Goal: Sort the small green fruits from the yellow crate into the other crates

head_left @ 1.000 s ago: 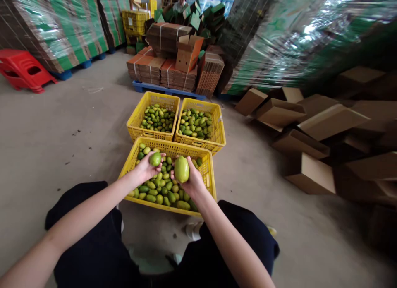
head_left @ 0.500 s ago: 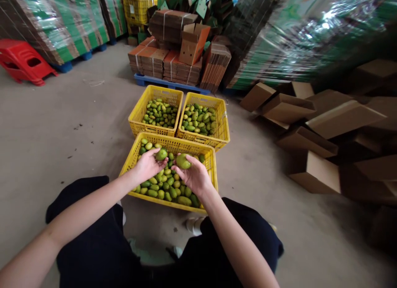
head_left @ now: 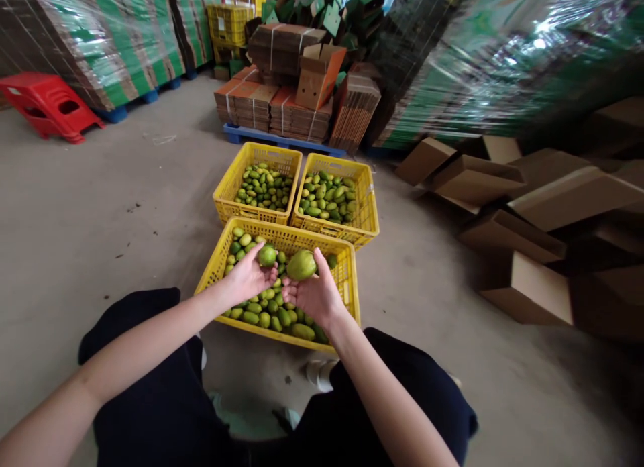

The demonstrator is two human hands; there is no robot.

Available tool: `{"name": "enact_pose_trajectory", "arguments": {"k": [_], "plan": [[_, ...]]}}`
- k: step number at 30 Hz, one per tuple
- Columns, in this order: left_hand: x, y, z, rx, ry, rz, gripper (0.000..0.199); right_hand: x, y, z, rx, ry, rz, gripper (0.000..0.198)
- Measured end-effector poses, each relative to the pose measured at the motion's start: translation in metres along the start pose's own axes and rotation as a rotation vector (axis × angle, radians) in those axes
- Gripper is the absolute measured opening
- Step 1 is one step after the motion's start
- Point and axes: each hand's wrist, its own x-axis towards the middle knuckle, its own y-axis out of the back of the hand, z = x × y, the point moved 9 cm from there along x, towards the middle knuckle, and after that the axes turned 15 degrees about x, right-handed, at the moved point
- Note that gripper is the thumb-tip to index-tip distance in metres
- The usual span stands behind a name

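I have the left hand point(head_left: 251, 279) gripping a small green fruit point(head_left: 267, 255) between thumb and fingers, on the hand's far side. The right hand point(head_left: 319, 296) holds a larger, yellower green fruit point(head_left: 302, 266) behind its raised thumb, the fingers curled loosely beneath it. Both look lemon-like, though I can't settle the variety from here. I read the light, palm-up hold as a way to leave most of each skin showing while supporting the weight. The hands sit near each other without touching, so I can compare the two fruits side by side.

Both fruits are above the near yellow crate point(head_left: 347, 279), which is well stocked with more of the same kind; anything that slipped would probably drop back among them. That crate stands just beyond the wearer's knees, I judge for an easy reach.

Directly past it, the far-left crate point(head_left: 251, 212) and far-right crate point(head_left: 367, 202) stand close side by side, each holding similar fruit, presumably so that all three stay within arm's range.

Farther out, flattened cartons point(head_left: 251, 108) are strapped in bundles on a blue pallet point(head_left: 286, 141), likely to keep them off the floor. Loose cartons point(head_left: 538, 286) are heaped at right; a red stool point(head_left: 55, 108) stands far left.
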Motion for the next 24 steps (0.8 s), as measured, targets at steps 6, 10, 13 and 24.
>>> {"name": "enact_pose_trajectory", "arguments": {"k": [6, 10, 13, 24], "plan": [[-0.002, -0.007, 0.008, -0.023, -0.103, -0.051, 0.023, -0.003, -0.003, -0.012, 0.074, 0.145, 0.010, 0.027], [-0.004, -0.007, 0.019, -0.023, -0.209, -0.053, 0.038, -0.010, -0.009, -0.027, 0.081, 0.264, -0.014, 0.037], [-0.004, -0.008, 0.024, -0.047, -0.234, -0.085, 0.025, -0.014, -0.015, -0.032, 0.053, 0.273, -0.046, 0.030], [-0.011, -0.022, 0.036, 0.284, -0.417, -0.218, 0.033, -0.048, -0.037, -0.059, -0.910, 1.015, -0.001, 0.045]]}}
